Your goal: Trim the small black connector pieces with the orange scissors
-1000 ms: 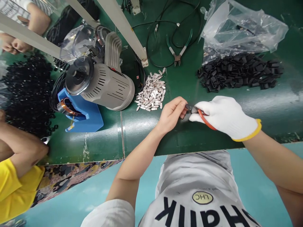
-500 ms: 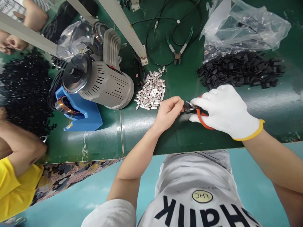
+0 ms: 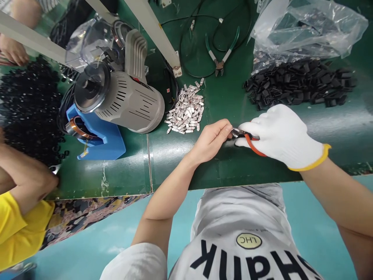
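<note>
My right hand (image 3: pixel 276 136), in a white glove with a yellow cuff, is closed around orange-handled pliers (image 3: pixel 253 144). Their metal jaws point left and meet the fingertips of my bare left hand (image 3: pixel 214 139). The left thumb and fingers are pinched together at the jaws; whatever small piece they hold is hidden. Beyond my left hand lies a heap of small silver metal connectors (image 3: pixel 188 111). A pile of small black plastic pieces (image 3: pixel 297 85) spreads out beyond my right hand.
Green-handled pliers (image 3: pixel 220 62) lie open beside a looped black cable (image 3: pixel 182 42). A clear plastic bag (image 3: pixel 314 31) sits behind the black pieces. Left stand a grey machine (image 3: pixel 131 101), a blue tape dispenser (image 3: pixel 113 144) and a post (image 3: pixel 154 31). Co-workers' arms (image 3: pixel 26 167) border a black heap (image 3: pixel 26 105).
The pliers' jaws now look closed together at my left fingertips, where they stood apart before. My left hand has shifted slightly right. A co-worker's hand at the far left has moved.
</note>
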Motion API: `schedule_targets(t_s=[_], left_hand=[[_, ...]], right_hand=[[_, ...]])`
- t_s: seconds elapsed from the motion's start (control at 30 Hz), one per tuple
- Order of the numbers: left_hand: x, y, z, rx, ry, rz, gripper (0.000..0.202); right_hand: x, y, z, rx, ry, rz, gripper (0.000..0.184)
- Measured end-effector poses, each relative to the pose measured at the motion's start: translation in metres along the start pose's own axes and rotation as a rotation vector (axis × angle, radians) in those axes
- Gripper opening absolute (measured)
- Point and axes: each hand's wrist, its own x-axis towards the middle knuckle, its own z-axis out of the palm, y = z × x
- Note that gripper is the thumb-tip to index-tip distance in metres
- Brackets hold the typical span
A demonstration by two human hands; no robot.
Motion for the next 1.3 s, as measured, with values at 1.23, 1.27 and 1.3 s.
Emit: schedule_targets(t_s=[1.23,1.27,1.3], left_hand=[[-0.001,0.008,-0.002,-0.436,-0.108,-0.035,0.033],[-0.001,0.010,-0.003,-0.434,-0.107,-0.039,0.034],[-0.002,0.011,-0.003,-0.432,-0.107,-0.043,0.034]], right_hand=[[-0.006,-0.004,-0.016,1.231,-0.371,0.347,0.024],[-0.006,-0.004,-0.017,1.269,-0.386,0.334,0.023],[-0.006,-0.005,-0.018,1.312,-0.392,0.325,0.021]])
